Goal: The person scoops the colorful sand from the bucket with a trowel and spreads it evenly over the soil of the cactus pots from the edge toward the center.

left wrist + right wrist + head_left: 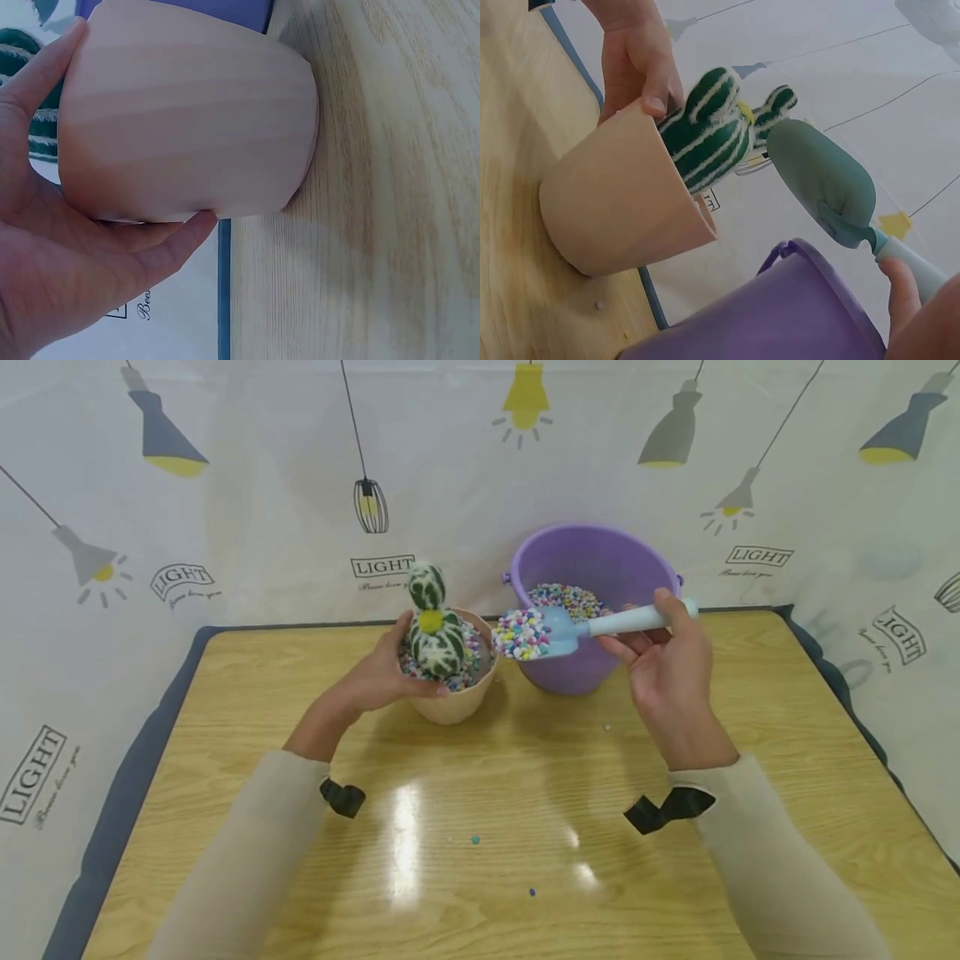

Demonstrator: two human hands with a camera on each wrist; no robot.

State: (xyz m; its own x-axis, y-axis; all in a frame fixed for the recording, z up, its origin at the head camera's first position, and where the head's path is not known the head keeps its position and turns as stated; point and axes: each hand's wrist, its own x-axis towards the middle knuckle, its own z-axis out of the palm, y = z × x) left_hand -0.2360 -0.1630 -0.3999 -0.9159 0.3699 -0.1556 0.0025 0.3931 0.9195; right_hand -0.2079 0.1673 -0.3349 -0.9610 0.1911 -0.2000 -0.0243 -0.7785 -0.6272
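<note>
A peach pot point(453, 702) point(187, 120) point(615, 202) stands on the wooden table point(480, 827), holding a green-and-white plush cactus point(433, 631) point(709, 131) set in coloured pebbles. My left hand point(378, 681) point(60, 262) point(634, 64) grips the pot's side, thumb on its rim. My right hand point(667, 668) point(922, 315) holds a light blue scoop point(570, 628) point(829, 184) by its handle. The scoop's bowl is heaped with coloured pebbles point(520, 633) and hovers between the pot and the purple bucket point(592, 602) point(780, 315).
The purple bucket holds more pebbles point(567, 599) and stands at the table's back edge, just right of the pot. A few loose pebbles point(475, 840) lie on the table near me. A lamp-printed cloth backdrop point(247, 485) surrounds the table.
</note>
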